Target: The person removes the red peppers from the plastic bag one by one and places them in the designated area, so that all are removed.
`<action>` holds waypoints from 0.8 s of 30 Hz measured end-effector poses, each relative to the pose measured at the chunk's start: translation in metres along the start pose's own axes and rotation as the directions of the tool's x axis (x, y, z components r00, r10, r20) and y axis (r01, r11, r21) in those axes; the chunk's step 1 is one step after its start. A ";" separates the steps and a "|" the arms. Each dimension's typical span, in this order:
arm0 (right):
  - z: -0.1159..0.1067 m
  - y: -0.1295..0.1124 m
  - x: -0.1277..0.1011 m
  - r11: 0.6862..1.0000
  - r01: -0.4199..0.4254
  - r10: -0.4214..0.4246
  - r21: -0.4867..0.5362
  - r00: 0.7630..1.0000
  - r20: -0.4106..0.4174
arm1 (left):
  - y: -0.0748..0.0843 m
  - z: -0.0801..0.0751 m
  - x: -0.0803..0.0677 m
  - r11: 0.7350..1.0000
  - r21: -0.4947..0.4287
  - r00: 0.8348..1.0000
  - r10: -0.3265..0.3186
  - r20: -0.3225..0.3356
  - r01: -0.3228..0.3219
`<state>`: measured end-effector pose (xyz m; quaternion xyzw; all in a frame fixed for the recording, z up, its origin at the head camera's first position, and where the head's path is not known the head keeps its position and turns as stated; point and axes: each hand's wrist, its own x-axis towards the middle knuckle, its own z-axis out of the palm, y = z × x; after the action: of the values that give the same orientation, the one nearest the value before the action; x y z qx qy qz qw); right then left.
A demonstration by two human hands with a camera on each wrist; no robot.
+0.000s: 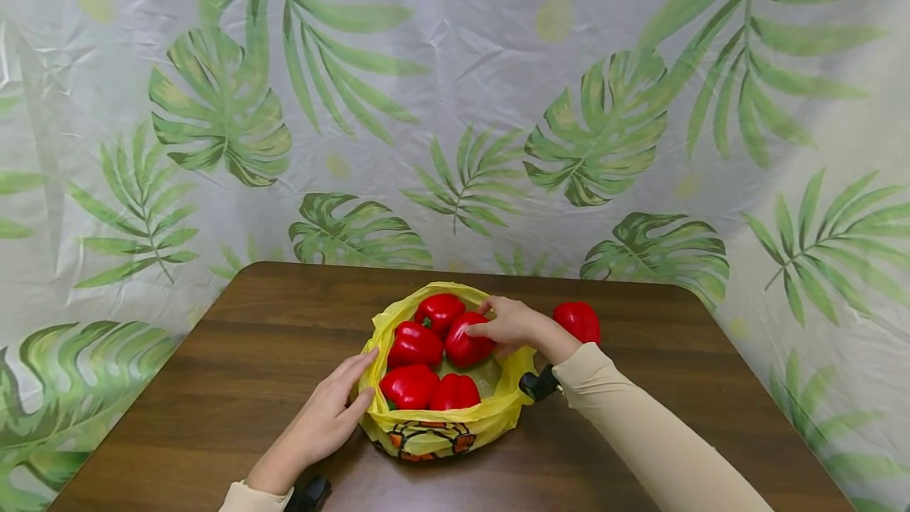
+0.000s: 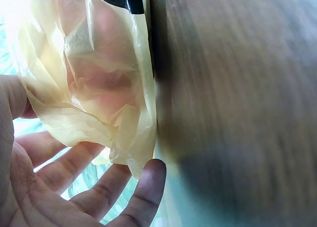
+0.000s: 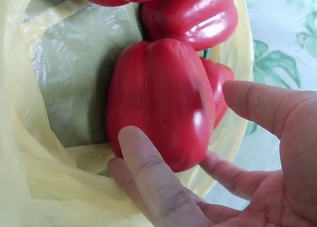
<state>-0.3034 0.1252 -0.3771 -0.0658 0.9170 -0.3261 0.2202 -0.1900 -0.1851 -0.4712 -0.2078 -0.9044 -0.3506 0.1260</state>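
Observation:
A yellow plastic bag [image 1: 490, 415] stands on the table with its mouth spread wide. Inside lie several red bell peppers, including one at the front left [image 1: 410, 387] and one at the back [image 1: 439, 311]. My right hand [image 1: 513, 324] reaches over the bag's right rim, its fingers spread and fingertips against a red bell pepper [image 3: 158, 98]. From the left, my left hand [image 1: 323, 409] rests with straight fingers along the outside of the bag. Its fingers [image 2: 101, 190] show beside the thin plastic in the left wrist view.
One more red bell pepper [image 1: 577, 322] lies on the brown wooden table [image 1: 235, 385], right of the bag and partly behind my right forearm. A leaf-patterned sheet [image 1: 455, 101] hangs behind the table's far edge. Black wrist straps [image 1: 538, 384] are on my wrists.

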 end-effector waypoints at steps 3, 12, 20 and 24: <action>0.002 -0.001 0.000 1.000 0.004 -0.003 -0.010 1.000 0.008 | 0.000 0.000 0.000 1.000 0.005 1.000 0.006 -0.006 -0.006; 0.010 -0.001 -0.002 0.999 0.034 -0.034 0.004 0.999 0.028 | 0.000 0.000 0.000 1.000 0.004 1.000 0.005 -0.002 -0.005; 0.016 0.000 -0.002 0.995 0.091 -0.093 0.044 0.995 0.030 | 0.001 0.000 0.000 0.999 0.012 0.999 0.031 -0.018 -0.031; 0.017 0.000 -0.001 0.994 0.098 -0.100 0.053 0.995 0.029 | 0.000 0.000 0.000 1.000 0.008 1.000 0.024 -0.013 -0.023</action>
<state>-0.2950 0.1155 -0.3887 -0.1107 0.9003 -0.3590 0.2197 -0.1899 -0.1851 -0.4710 -0.2156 -0.9024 -0.3470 0.1371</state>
